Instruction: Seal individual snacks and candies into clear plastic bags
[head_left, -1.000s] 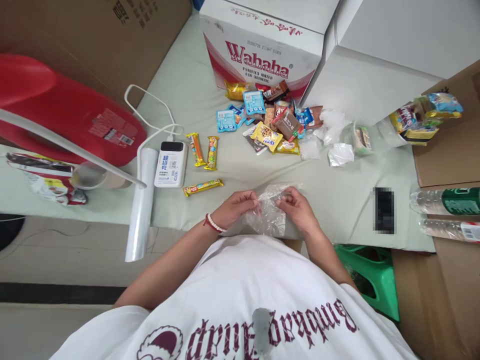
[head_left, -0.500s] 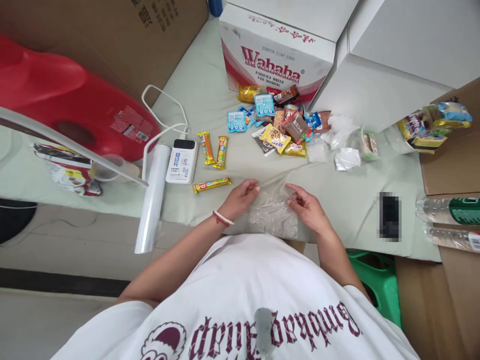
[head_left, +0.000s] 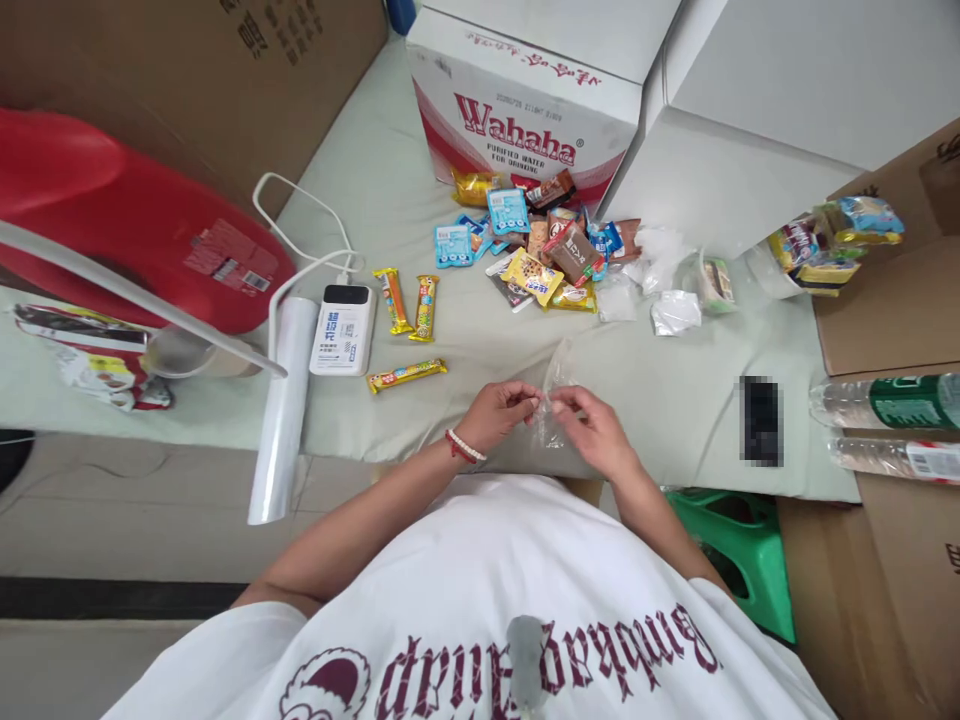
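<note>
A small clear plastic bag [head_left: 553,385] stands crumpled and upright over the near edge of the pale green table [head_left: 675,390]. My left hand [head_left: 501,412], with a bead bracelet on the wrist, pinches its left edge. My right hand [head_left: 589,428] pinches the same bag from the right, so the fingertips of both hands almost meet. Three wrapped candy bars lie to the left, the nearest a yellow bar [head_left: 406,375]. A heap of snack packets [head_left: 541,248] lies farther back.
A white power bank [head_left: 343,328] with cable and a clear film roll [head_left: 283,408] lie left. A Wahaha carton [head_left: 525,125] and white boxes stand behind. Loose clear bags [head_left: 660,280], a blurred phone [head_left: 759,420], two bottles [head_left: 885,402], a green stool [head_left: 739,550] are on the right.
The bag lay spread flat between my hands; now my hands have drawn together and the bag is bunched up and lifted on edge.
</note>
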